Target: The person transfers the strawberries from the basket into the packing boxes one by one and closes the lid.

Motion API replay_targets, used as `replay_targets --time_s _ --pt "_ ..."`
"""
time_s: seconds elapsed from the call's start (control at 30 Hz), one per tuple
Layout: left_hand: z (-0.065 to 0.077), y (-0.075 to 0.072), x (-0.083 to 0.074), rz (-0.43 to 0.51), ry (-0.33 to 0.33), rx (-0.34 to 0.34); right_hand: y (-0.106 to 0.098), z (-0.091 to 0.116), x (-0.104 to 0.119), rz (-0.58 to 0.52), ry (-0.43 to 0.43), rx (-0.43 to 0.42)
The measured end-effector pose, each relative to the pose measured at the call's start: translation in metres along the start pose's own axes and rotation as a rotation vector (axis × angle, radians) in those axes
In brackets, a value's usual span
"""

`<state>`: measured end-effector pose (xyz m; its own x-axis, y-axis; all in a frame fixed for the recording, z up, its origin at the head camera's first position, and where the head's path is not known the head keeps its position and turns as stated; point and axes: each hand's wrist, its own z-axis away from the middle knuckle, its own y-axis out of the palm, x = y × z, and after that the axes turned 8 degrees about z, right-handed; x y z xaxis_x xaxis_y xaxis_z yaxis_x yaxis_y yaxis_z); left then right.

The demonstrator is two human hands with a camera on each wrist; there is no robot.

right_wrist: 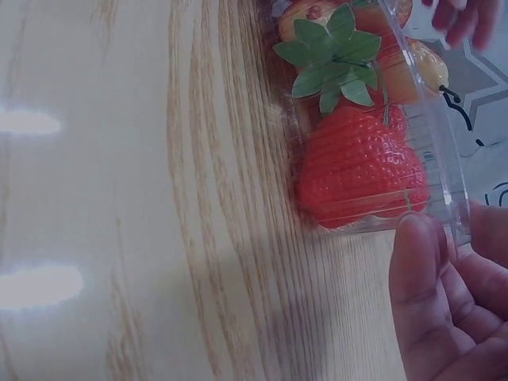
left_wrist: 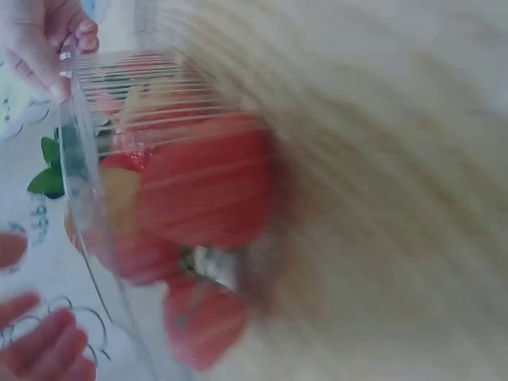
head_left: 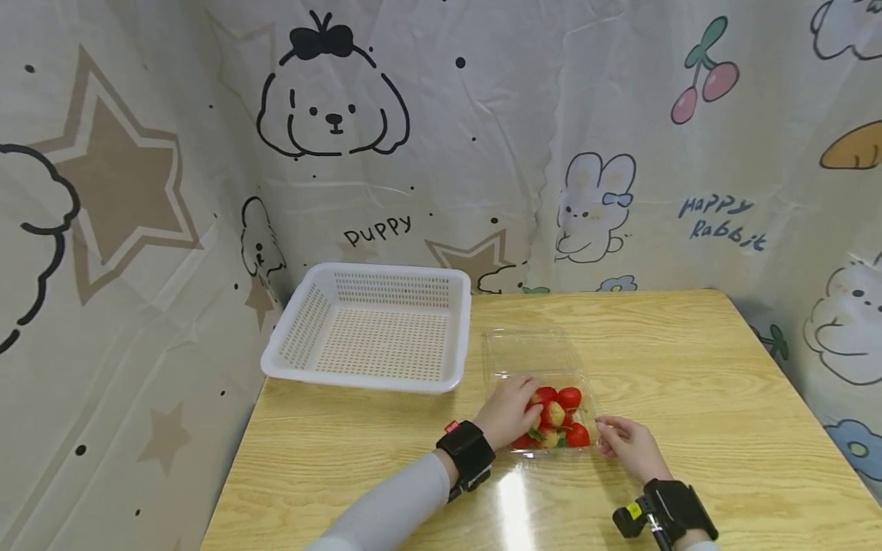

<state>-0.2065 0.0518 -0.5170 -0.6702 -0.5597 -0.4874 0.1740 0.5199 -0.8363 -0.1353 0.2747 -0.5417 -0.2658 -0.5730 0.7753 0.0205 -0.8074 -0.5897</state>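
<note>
A clear plastic clamshell box (head_left: 589,390) lies with its lid (head_left: 527,348) folded back. Red strawberries (right_wrist: 357,171) and round red and yellow-red fruits (right_wrist: 417,70), some with stems, fill its base. My left hand (head_left: 510,412) reaches over the box's left side, fingers above the fruit. In the left wrist view, its blurred fingers (left_wrist: 48,349) are apart with nothing between them. My right hand (head_left: 630,445) pinches the rim at the near right corner between thumb and fingers, as the right wrist view shows up close.
A white perforated plastic basket (head_left: 375,383) stands at the back left of the wooden table (head_left: 689,360), left of the box. Behind and to the left hangs a patterned curtain (head_left: 441,153) with cartoon drawings.
</note>
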Motion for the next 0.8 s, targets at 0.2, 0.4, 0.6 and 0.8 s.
replay_targets --time_s 0.2,0.4,0.6,0.8 --pt "0.031 -0.003 0.016 0.230 -0.228 -0.261 -0.001 0.000 0.000 -0.025 -0.019 0.009" --pt "0.055 0.006 0.019 0.588 -0.446 -0.331 -0.001 0.000 0.000 -0.017 -0.008 0.011" --pt "0.064 0.011 0.012 0.902 -0.607 -0.314 0.000 -0.001 0.001 -0.007 0.000 0.022" --pt "0.063 0.005 0.006 1.110 -0.646 -0.295 -0.009 -0.003 0.003 0.018 -0.031 0.096"
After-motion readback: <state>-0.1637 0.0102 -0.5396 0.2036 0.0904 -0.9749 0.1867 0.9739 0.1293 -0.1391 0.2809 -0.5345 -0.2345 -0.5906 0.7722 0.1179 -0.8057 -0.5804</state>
